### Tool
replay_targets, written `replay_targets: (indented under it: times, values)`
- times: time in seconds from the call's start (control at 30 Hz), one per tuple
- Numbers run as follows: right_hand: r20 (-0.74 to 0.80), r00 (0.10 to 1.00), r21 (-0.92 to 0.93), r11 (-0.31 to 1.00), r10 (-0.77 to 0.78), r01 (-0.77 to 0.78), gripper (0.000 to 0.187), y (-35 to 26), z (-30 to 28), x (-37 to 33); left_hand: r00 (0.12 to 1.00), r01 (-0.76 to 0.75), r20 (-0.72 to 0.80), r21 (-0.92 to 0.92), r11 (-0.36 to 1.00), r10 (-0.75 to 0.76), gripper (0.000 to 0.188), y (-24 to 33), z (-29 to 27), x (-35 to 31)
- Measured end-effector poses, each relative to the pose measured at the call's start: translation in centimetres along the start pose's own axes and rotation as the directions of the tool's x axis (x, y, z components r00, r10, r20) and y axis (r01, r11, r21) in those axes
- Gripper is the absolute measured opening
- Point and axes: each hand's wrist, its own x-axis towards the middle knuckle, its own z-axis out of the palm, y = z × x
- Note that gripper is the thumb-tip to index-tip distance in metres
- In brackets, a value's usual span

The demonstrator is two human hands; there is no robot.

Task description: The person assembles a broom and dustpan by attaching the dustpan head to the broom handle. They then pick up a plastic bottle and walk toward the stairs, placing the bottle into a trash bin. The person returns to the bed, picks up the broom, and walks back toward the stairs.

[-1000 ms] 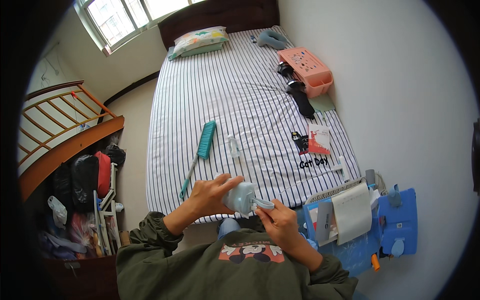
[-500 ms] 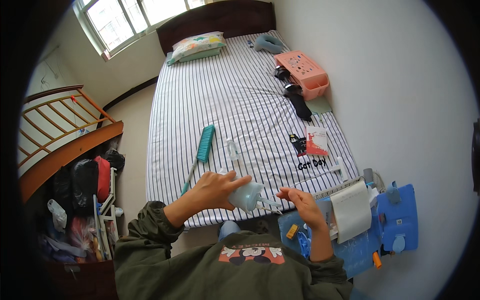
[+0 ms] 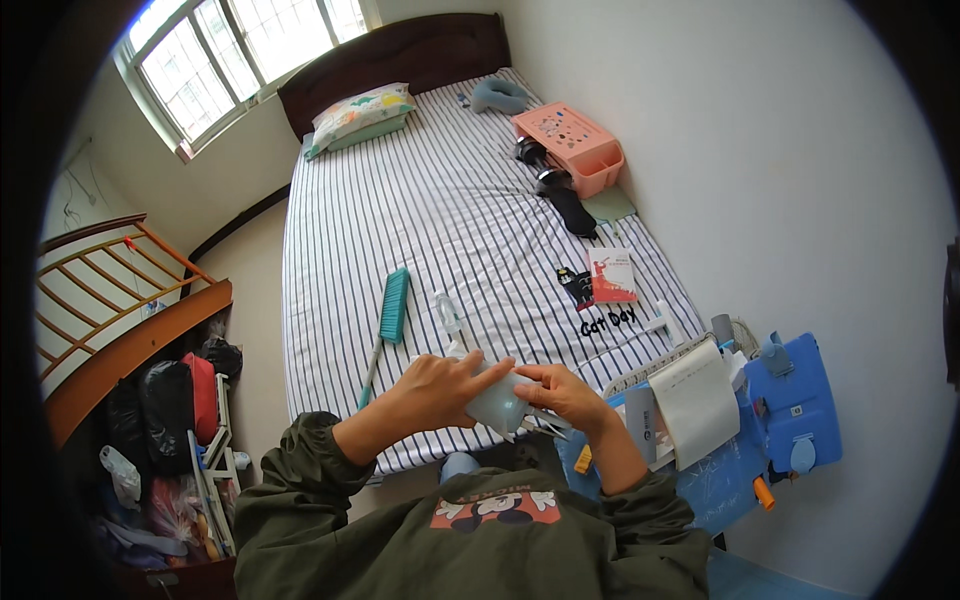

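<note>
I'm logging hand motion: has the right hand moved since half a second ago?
Yes, leftward, judged against the cream paper: the right hand is now at the pale container in the left hand.

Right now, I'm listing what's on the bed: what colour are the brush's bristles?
The brush's bristles are teal, best seen in the head view.

The top [image 3: 400, 560] is dark olive green. Its print [image 3: 496, 510] shows a cartoon figure on a red-orange panel; lettering [image 3: 503, 488] runs above the print. Loose sleeves [image 3: 312, 465] with gathered cuffs [image 3: 345, 443] flank the print. A light-blue trouser leg [image 3: 460, 465] shows beyond it.
</note>
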Motion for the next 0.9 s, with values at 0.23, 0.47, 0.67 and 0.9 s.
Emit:
replay_targets:
  times: [0.23, 0.47, 0.67, 0.9]
  values:
    - [-0.037, 0.999, 0.038, 0.999, -0.001, 0.002, 0.046, 0.3, 0.1, -0.2, 0.999, -0.024, -0.038, -0.01, 1.0, 0.023, 0.093, 0.0, 0.2, -0.1]
    - [-0.01, 1.0, 0.1, 0.995, 0.003, -0.002, 0.048, 0.5, -0.2, -0.1, 0.998, -0.011, -0.063, -0.042, 0.999, 0.008, 0.092, -0.1, 0.6, -0.2]
    - [-0.158, 0.986, 0.384, 0.917, -0.05, 0.108, 0.044, 4.0, -2.2, -0.2, 0.908, 0.112, -0.365, -0.264, 0.958, -0.207, 0.091, -1.4, 3.6, 0.4]
    - [-0.363, 0.922, 0.604, 0.719, -0.134, 0.342, 0.043, 7.1, -3.6, 2.2, 0.92, 0.266, 0.266, -0.963, -0.039, -0.289, 0.059, -0.4, 17.9, 1.6]
